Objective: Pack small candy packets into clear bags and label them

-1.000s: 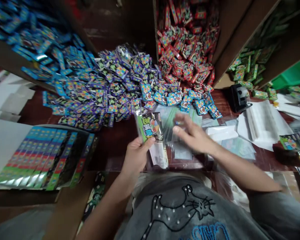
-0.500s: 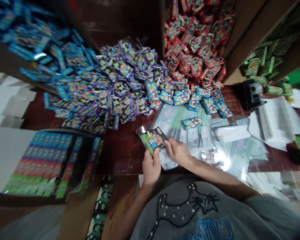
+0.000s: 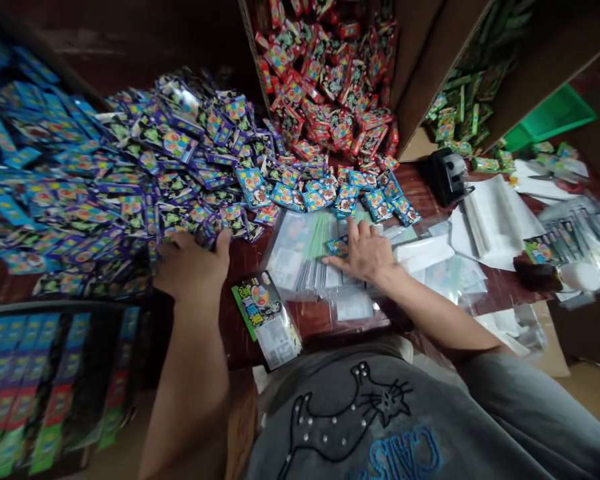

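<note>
My left hand (image 3: pixel 193 267) reaches over the near edge of the heap of purple packets (image 3: pixel 180 160), fingers spread; its fingertips touch packets there. My right hand (image 3: pixel 367 257) lies over a single blue packet (image 3: pixel 337 247) on the stacked clear bags (image 3: pixel 293 250); its fingers are bent over the packet and partly hide it. Between the hands, near the table edge, a black and green printed pouch (image 3: pixel 267 319) lies flat and tilted. Several more blue packets (image 3: pixel 345 199) sit in a loose row beyond my right hand.
Blue packets (image 3: pixel 30 120) are heaped at left, red packets (image 3: pixel 337 87) in a carton at back, green packets (image 3: pixel 447 123) to its right. A black tape dispenser (image 3: pixel 445 177) stands before white papers (image 3: pixel 493 217). Display strips (image 3: pixel 55 373) lie at near left.
Both hands have let go of the printed pouch, which now lies on the table. My left hand has moved left to the purple heap, my right hand onto the blue packet. The view has shifted.
</note>
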{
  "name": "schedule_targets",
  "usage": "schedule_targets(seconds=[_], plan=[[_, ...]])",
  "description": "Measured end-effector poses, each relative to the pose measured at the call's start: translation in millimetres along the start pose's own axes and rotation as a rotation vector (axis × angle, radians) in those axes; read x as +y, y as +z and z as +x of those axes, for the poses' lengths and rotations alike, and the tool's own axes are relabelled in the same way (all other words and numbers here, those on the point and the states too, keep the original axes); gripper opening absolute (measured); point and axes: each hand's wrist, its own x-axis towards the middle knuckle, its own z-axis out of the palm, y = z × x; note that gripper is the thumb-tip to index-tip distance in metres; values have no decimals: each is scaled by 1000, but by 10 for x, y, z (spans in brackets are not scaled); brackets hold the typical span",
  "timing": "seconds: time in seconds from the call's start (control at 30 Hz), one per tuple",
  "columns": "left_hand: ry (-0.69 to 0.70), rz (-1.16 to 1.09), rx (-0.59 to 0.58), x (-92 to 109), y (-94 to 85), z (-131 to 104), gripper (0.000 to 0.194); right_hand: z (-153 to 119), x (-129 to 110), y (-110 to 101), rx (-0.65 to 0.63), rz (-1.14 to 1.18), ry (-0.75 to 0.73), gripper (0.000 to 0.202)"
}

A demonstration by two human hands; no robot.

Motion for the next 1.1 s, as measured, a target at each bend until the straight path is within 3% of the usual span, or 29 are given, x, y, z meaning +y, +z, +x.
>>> schedule_targets(seconds=[0.1,0.27,0.4,0.53,0.63,0.77,0.83,0.9,0.97,1.03,1.1], plan=[[-44,17,102,37,107,-74,83,-29,19,123,-2,98,-183,102],[195,34,155,-130,275,-463,65,-5,315,168,-77,301,-587,107],[363,-90,127,-291,494,-592,57,45,403,153,-132,314,-683,102],[337,-199,61,-336,591,-424,64,42,377,74,-159,321,-731,102],[281,-236,40,-269,545,-322,66,18,406,-6,-141,372,-772,103],[328,-258,43,-157,454,-392,76,-12,539,-82,-55,501,-764,113],[261,-148,86,-122,424,-431,94,-4,601,-100,-29,547,-745,120],[143,-40,56,-100,379,-437,109,21,629,-111,-47,562,-711,123],[97,-11,-3,-82,288,-438,106,51,622,-119,-93,554,-683,123],[146,-54,47,-46,162,-477,101,70,598,-128,-134,553,-681,120],[242,-137,110,47,71,-576,110,69,575,-144,-144,581,-694,119]])
